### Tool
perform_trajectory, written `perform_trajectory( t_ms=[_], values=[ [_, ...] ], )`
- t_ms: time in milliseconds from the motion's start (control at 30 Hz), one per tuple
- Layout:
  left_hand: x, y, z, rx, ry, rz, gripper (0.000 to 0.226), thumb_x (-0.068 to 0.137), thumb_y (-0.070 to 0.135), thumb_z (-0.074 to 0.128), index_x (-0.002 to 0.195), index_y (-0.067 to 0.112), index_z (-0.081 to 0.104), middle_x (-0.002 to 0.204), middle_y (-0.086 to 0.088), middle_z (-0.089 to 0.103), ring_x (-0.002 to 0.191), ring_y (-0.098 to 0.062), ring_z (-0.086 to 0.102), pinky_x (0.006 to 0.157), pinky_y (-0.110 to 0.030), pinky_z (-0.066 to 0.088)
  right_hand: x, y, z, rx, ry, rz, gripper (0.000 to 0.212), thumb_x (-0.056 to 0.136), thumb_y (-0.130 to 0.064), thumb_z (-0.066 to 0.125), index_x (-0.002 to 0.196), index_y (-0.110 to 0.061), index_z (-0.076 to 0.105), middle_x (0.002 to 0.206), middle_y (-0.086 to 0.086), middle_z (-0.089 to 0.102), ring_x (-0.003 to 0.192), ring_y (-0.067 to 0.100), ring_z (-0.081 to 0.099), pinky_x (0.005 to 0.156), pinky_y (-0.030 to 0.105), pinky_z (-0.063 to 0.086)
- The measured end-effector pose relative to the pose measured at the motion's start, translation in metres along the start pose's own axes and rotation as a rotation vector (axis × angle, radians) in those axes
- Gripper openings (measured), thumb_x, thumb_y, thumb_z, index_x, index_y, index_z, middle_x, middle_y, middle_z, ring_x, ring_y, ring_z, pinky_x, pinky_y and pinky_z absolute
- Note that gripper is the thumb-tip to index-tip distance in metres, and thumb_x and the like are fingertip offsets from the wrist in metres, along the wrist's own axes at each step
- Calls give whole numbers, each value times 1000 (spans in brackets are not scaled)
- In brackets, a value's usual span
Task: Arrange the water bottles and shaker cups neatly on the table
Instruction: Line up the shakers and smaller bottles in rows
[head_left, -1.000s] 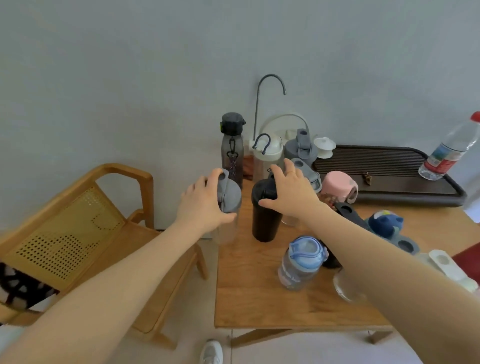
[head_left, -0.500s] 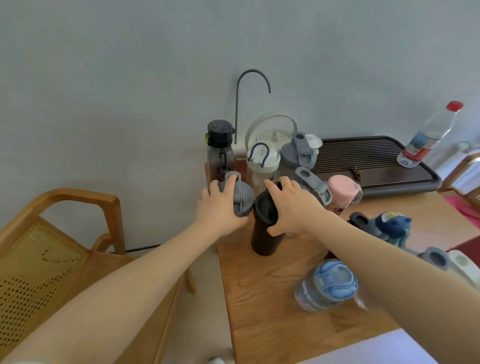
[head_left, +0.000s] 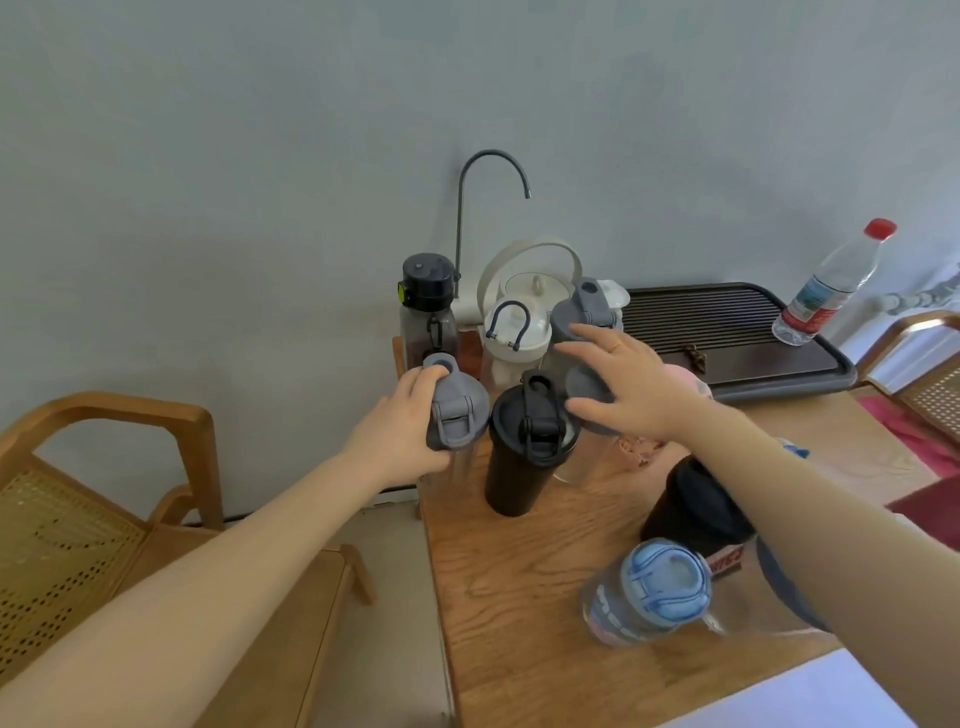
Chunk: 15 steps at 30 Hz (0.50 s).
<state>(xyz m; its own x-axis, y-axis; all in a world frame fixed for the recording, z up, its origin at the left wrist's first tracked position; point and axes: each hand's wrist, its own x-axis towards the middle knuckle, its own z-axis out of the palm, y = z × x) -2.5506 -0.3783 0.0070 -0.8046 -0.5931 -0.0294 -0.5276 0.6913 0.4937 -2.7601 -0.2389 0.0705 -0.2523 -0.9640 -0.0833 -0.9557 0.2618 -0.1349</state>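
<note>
Bottles and shaker cups crowded the far left of the wooden table (head_left: 519, 597). Three grey-lidded shakers showed: the left hand (head_left: 400, 431) gripped one (head_left: 457, 410) at the table's left edge, while the right hand (head_left: 631, 387), fingers spread and holding nothing, hovered over another (head_left: 587, 395). One black shaker (head_left: 527, 447) stood upright between them. One red-capped plastic bottle (head_left: 831, 286) rested on the dark tray (head_left: 727, 332).

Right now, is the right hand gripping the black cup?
No, the right hand is open over a grey lid beside the black cup, which stands untouched.
</note>
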Motion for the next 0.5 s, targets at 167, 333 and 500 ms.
perform_trajectory(
  t_ms=[167,333,500],
  values=[
    [-1,10,3,-81,19,-77,96,68,38,78,139,19,16,147,-6,21,114,-27,49,87,-38,49,5,37,2,-55,-320,-3,91,75,-48,69,147,-33,17,157,1,-11,141,32,21,108,42,33],
    [-1,18,6,-97,79,-118,85,68,34,78,132,17,25,135,-5,35,97,-22,53,73,-32,47,7,41,16,-156,-190,-7,81,72,-44,68,140,-36,25,150,10,6,122,41,38,93,45,47],
    [-3,27,13,-123,107,-140,84,69,29,77,133,18,24,130,-5,37,93,-20,53,69,-29,44,1,47,13,-233,-244,124,84,74,-50,66,143,-33,22,150,16,9,119,41,42,97,44,44]
  ],
)
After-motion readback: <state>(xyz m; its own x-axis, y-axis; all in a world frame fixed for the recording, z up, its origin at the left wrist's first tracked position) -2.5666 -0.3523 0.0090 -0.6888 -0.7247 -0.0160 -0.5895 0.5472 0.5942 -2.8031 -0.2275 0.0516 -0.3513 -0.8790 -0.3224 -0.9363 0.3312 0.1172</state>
